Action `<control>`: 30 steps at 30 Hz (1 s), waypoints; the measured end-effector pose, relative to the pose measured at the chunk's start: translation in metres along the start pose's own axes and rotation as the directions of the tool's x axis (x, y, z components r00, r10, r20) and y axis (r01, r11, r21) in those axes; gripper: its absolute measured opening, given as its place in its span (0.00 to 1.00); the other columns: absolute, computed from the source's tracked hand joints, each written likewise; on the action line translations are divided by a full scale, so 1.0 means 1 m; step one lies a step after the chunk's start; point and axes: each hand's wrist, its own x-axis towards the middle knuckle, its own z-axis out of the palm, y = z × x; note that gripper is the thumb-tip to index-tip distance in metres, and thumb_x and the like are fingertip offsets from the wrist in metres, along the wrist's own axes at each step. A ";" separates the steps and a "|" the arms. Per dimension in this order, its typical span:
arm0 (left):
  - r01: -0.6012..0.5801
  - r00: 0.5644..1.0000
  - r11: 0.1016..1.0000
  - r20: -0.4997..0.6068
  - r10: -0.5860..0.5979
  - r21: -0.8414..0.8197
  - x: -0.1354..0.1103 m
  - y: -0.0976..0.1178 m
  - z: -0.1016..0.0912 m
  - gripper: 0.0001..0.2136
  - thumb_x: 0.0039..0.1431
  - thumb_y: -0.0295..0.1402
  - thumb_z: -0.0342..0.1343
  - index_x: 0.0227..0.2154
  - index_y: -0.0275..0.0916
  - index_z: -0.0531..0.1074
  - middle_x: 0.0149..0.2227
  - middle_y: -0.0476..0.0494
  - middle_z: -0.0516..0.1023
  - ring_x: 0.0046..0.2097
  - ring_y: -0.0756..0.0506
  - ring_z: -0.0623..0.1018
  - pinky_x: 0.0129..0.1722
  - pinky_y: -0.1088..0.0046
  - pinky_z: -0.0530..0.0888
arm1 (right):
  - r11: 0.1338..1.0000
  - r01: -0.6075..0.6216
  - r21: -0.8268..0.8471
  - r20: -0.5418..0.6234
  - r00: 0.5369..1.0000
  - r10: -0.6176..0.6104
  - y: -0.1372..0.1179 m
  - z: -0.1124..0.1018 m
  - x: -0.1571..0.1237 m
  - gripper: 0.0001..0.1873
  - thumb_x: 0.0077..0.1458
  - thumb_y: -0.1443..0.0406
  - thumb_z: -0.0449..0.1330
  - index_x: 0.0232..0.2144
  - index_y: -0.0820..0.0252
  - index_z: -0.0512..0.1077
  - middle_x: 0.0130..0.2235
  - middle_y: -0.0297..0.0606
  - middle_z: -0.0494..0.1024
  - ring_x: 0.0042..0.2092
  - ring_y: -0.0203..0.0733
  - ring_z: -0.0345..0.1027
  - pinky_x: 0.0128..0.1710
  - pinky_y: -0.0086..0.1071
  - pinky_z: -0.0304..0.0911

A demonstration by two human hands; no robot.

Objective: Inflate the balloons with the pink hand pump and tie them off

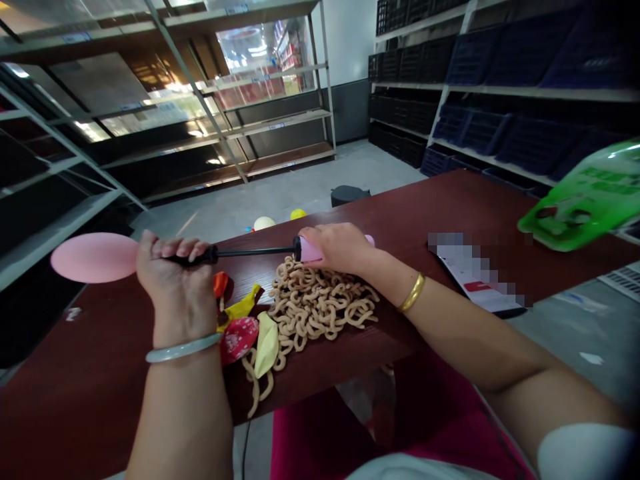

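A balloon pump (255, 252) with a black rod stretches between my two hands above the table. My left hand (175, 273) is closed around its black end, and a partly inflated pink balloon (95, 257) sticks out to the left, its neck hidden by my fingers. Around the pump's pink barrel (311, 249) my right hand (343, 248) is wrapped. Below lies a heap of tan curled snack pieces (320, 307). Beside the heap are flat balloons: a pale yellow one (267, 343), a patterned red one (240, 339), a yellow one (243, 305) and an orange one (221, 283).
The dark red table (400, 207) carries a phone-like flat device (480, 280), partly pixelated, and a green and white package (585, 197) at right. Inflated balloons (265, 223) and a black bin (350, 195) stand on the floor beyond. Shelves with dark crates (480, 130) line the right.
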 end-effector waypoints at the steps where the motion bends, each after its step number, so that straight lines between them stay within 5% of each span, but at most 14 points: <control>1: -0.006 1.000 1.000 0.004 0.006 -0.003 0.001 0.000 -0.001 0.19 0.53 0.26 0.54 0.20 0.40 0.46 0.14 0.58 0.55 0.17 0.55 0.55 0.19 0.77 0.55 | 1.000 -0.006 -0.002 0.003 1.000 0.006 0.001 0.000 0.000 0.29 0.52 0.47 0.56 0.51 0.56 0.61 0.44 0.43 0.74 0.43 0.47 0.69 0.34 0.33 0.57; 6: 0.014 0.999 0.997 -0.031 -0.016 -0.070 -0.009 -0.028 0.006 0.19 0.56 0.30 0.52 0.20 0.40 0.45 0.14 0.58 0.51 0.16 0.55 0.55 0.18 0.77 0.55 | 1.000 -0.013 -0.018 0.019 1.000 0.013 -0.002 0.001 -0.001 0.26 0.52 0.51 0.58 0.49 0.58 0.61 0.45 0.44 0.74 0.43 0.47 0.69 0.33 0.33 0.57; 11: 0.197 0.980 0.977 -0.007 -0.198 -0.076 -0.040 -0.074 0.022 0.19 0.58 0.33 0.53 0.19 0.39 0.49 0.15 0.57 0.52 0.17 0.55 0.58 0.19 0.78 0.58 | 1.000 -0.029 0.003 0.031 0.999 0.029 -0.018 0.000 -0.004 0.25 0.52 0.52 0.57 0.49 0.58 0.62 0.42 0.43 0.75 0.40 0.46 0.70 0.32 0.32 0.57; 16: 0.254 0.967 0.967 -0.039 -0.253 0.018 -0.062 -0.100 0.031 0.16 0.59 0.38 0.52 0.20 0.38 0.58 0.21 0.50 0.66 0.25 0.51 0.70 0.29 0.72 0.68 | 1.000 -0.026 -0.014 -0.004 1.000 0.026 -0.024 -0.003 -0.006 0.22 0.53 0.52 0.57 0.45 0.57 0.63 0.40 0.43 0.75 0.38 0.46 0.71 0.30 0.33 0.57; 18: 0.241 0.968 0.970 -0.072 -0.239 0.017 -0.065 -0.101 0.033 0.15 0.59 0.38 0.51 0.19 0.38 0.59 0.21 0.49 0.66 0.26 0.50 0.71 0.31 0.70 0.70 | 1.000 -0.015 -0.012 -0.031 0.999 0.014 -0.027 -0.004 -0.007 0.21 0.52 0.52 0.58 0.44 0.57 0.64 0.39 0.42 0.75 0.38 0.47 0.71 0.30 0.34 0.56; 22: 0.229 0.973 0.973 -0.034 -0.230 -0.018 -0.057 -0.090 0.032 0.18 0.59 0.37 0.51 0.17 0.39 0.53 0.14 0.55 0.54 0.16 0.54 0.58 0.19 0.75 0.59 | 0.999 -0.027 0.044 -0.037 0.999 0.029 -0.031 -0.001 -0.007 0.19 0.53 0.51 0.57 0.42 0.56 0.65 0.38 0.40 0.76 0.37 0.46 0.71 0.30 0.34 0.56; 30: 0.008 0.991 1.000 -0.133 -0.009 -0.013 -0.007 -0.025 0.000 0.15 0.60 0.40 0.51 0.21 0.39 0.59 0.13 0.57 0.52 0.15 0.54 0.57 0.18 0.76 0.55 | 0.993 -0.032 0.112 0.079 0.997 0.023 -0.002 -0.005 -0.002 0.22 0.49 0.48 0.57 0.42 0.52 0.68 0.37 0.38 0.78 0.39 0.48 0.72 0.32 0.34 0.57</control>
